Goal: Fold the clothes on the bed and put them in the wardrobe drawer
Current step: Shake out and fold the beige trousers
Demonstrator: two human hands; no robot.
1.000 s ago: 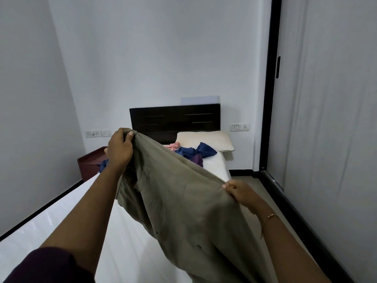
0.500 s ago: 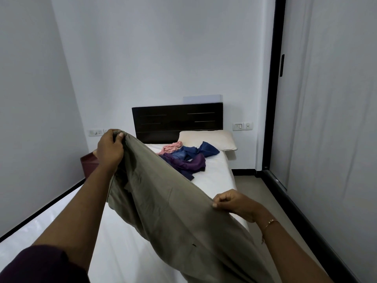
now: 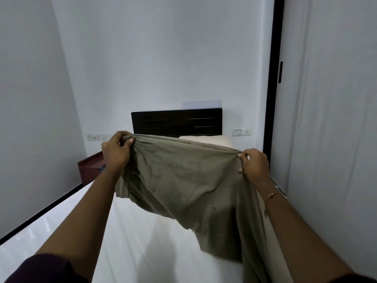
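The person holds an olive-green garment [image 3: 189,180] up in the air above the bed [image 3: 130,242], with both arms stretched forward. The left hand [image 3: 116,152] is closed on the upper left corner of the cloth, the fingers curled tightly around a bunched part of the edge. The right hand [image 3: 254,163] is closed on the upper right corner in the same way, pinching the cloth between thumb and fingers. A thin bracelet [image 3: 274,196] sits on the right wrist.

The top edge of the garment runs almost level from the left hand to the right hand, a little lower on the right side. From this edge the cloth hangs down and toward the person, so its long axis goes from the top edge near the hands down to the lower right, where the longest part falls past the right forearm and out of the view. On the left side the cloth is shorter and ends with a straight hem below the left wrist. The surface is wrinkled.

Behind the garment there is the dark headboard [image 3: 176,121] against the white wall, and a cream pillow [image 3: 210,139] is partly seen above the top edge. A reddish-brown bedside table [image 3: 89,168] stands left of the bed. A dark sleeve [image 3: 40,270] covers the left upper arm.
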